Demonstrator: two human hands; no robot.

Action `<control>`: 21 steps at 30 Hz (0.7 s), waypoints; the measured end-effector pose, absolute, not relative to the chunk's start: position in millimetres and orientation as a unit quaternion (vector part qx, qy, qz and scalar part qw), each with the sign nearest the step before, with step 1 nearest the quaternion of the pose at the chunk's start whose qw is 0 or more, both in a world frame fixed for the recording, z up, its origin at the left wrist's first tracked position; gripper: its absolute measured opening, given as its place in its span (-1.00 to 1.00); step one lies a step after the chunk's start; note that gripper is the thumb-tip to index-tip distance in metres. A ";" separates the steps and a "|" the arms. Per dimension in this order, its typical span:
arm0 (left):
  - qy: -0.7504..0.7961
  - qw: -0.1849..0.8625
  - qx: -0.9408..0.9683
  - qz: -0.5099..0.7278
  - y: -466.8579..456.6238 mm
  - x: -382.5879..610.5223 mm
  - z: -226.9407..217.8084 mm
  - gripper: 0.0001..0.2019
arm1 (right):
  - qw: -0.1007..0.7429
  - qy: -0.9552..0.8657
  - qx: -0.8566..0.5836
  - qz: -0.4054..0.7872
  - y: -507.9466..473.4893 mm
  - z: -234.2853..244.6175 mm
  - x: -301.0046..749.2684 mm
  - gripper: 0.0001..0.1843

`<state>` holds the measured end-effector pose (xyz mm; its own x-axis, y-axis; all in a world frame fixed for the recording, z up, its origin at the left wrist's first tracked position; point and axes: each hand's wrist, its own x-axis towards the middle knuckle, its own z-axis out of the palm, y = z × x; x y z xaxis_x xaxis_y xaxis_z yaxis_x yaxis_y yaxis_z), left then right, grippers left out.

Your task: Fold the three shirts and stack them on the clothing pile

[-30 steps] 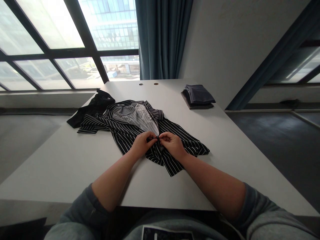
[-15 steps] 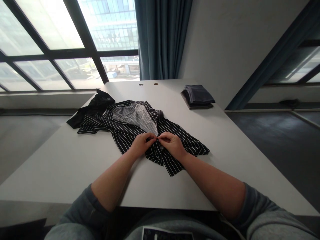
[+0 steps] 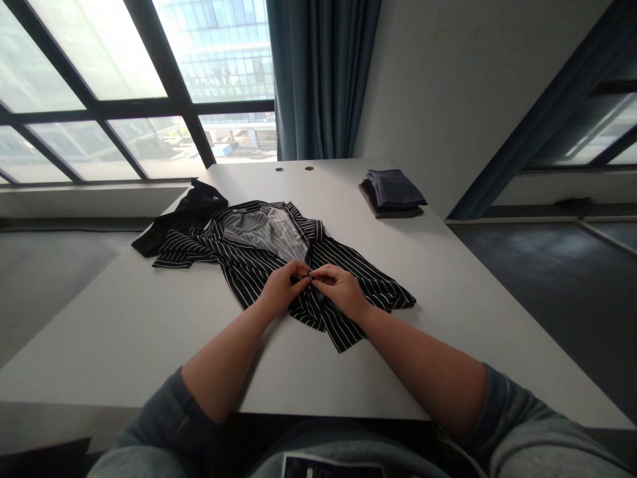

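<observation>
Black pinstriped shirt (image 3: 358, 282) lying spread on a white table (image 3: 149, 332), seen from above my own hands, with its white stripes running along the fabric and its front falling open towards the far end, where a paler grey striped inner surface (image 3: 263, 229) shows. My left hand (image 3: 281, 289) and right hand (image 3: 338, 289) meet at the middle of the shirt's front edge, close together and almost touching. The fingertips of my left hand (image 3: 300, 271) and of my right hand (image 3: 318, 273) are nearly closed, each thumb and forefinger pinched on the fabric at the placket. A small dark fastening point (image 3: 311, 275) sits between them, too small to identify with certainty. The shirt lies near the table's centre, its lower hem towards me and its collar away. Beyond its far-left corner, and touching it, lies a crumpled black garment (image 3: 189, 216). Well to the right, near the far edge, rests a folded stack of dark cloth (image 3: 393, 189). Two small round inlays (image 3: 294, 168) mark the far edge of the table. Behind it are a tall gridded window (image 3: 99, 66) and a teal curtain (image 3: 318, 79). Grey sleeves (image 3: 164, 418) cover my forearms near the bottom of the view.
</observation>
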<state>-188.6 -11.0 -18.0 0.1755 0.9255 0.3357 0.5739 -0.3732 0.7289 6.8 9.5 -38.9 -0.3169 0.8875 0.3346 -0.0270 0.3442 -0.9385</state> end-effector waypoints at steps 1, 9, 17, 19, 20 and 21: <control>0.513 0.221 0.738 0.379 -11.4 -188.3 -17.0 -0.77 | 0.485 -0.663 -0.325 0.470 9.7 -39.2 6.5 -0.74; 0.506 0.194 0.762 0.355 -11.6 -189.3 -12.6 -0.86 | 0.489 -0.610 -0.351 0.516 13.3 -47.3 5.8 -0.64; 0.464 0.122 0.805 0.348 -7.2 -193.8 -17.3 -0.95 | 0.484 -0.613 -0.347 0.519 11.9 -45.1 5.6 -0.67; 0.467 0.111 0.810 0.338 -8.1 -193.4 -16.8 -0.93 | 0.480 -0.614 -0.346 0.523 12.1 -45.4 5.0 -0.68; 0.469 0.106 0.811 0.335 -8.9 -192.9 -16.4 -0.93 | 0.479 -0.614 -0.345 0.524 12.2 -45.5 4.8 -0.68; 0.471 0.102 0.811 0.333 -9.8 -192.2 -15.9 -0.93 | 0.478 -0.615 -0.343 0.525 12.4 -45.5 4.6 -0.67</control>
<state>-192.2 -9.8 -15.9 0.3356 0.8312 0.4433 0.6948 -0.5362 0.4793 4.6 12.4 -45.5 -0.3077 0.9239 0.2273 -0.0791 0.2132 -0.9738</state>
